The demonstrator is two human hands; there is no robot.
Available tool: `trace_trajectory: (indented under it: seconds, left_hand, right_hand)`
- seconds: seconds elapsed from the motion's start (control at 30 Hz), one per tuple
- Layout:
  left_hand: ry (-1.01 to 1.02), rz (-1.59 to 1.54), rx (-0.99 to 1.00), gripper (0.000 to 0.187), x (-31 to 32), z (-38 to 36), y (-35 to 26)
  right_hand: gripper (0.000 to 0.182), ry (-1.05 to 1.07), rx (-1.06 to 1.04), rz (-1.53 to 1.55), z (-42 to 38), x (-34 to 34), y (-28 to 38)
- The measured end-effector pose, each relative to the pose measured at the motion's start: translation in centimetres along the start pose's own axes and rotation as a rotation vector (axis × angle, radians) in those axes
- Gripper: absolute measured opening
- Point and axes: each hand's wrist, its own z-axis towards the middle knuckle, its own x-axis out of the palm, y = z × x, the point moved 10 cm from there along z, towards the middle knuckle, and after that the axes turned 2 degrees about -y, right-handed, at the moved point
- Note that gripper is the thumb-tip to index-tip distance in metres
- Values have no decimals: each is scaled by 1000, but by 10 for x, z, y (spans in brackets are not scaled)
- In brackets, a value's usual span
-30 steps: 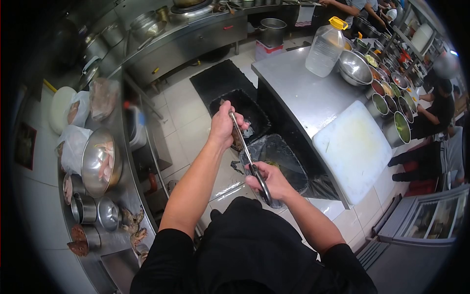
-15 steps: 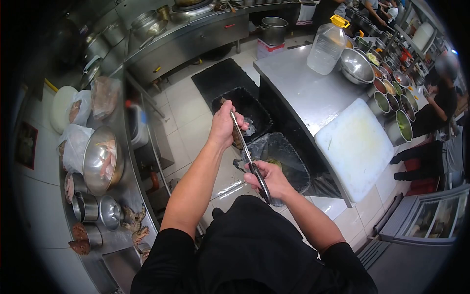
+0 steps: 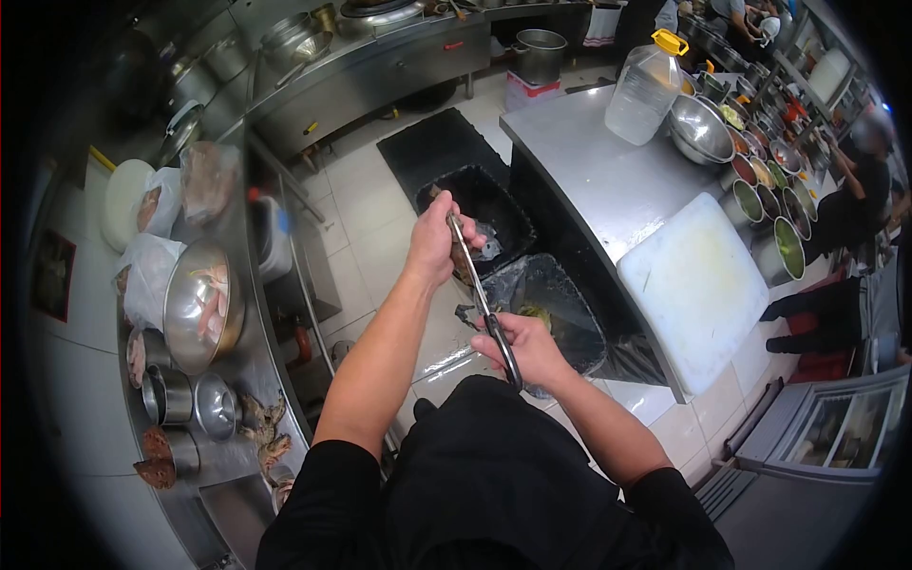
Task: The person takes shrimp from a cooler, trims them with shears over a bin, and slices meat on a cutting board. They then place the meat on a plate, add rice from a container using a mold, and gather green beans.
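Carefully, right fingers (image 3: 487,347) clamp the black-handled tool (image 3: 504,349), its far end towards eleven o'clock inside closed left fingers (image 3: 441,204), near the black bin (image 3: 499,199); best technique: wrists steady, fingertips off metal edges.

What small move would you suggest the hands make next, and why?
I would probably ease the left hand slightly back from the far end of the metal tool, letting the right hand steady the black handle. The left fingers close right around that end, and whether an edge lies under them cannot be seen.
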Motion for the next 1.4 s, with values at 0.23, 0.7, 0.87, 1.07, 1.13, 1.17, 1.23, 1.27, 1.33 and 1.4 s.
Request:
trace_trajectory:
  seconds: [0.23,0.7,0.87,1.07,1.13,1.17,1.23,1.27,1.33,1.4]
  left_hand:
    - [119,59,57,41,7,0,-19]
    - [37,78,86,41,-32,-21,-31]
    - [-65,-32,251,36,-104,-68,-77]
    - [-414,315,455,37,-247,-169,-155]
    - [-550,475,453,37,-289,-230,-193]
    - [-619,491,539,45,-327,-252,-204]
    - [-808,559,546,44,-370,-314,-232]
    - [-866,595,504,47,-388,-339,-240]
    - [-1007,1103,164,61,-423,-386,-249]
    - [-1249,1180,94,68,-472,-442,-249]
  right_hand:
    - [52,67,-19,-58,0,1,2]
    - [34,59,-15,-181,14,31,15]
    - [29,184,-59,-179,31,97,10]
    - [35,454,-14,-370,45,209,5]
    - [56,661,-68,-412,38,247,-2]
    - [59,692,-93,-460,33,262,-3]
    - [63,701,-140,-577,34,283,-9]
    - [65,679,-162,-649,39,289,-15]
    - [67,652,-217,-774,47,305,-16]
    - [68,642,-272,-872,51,324,-15]
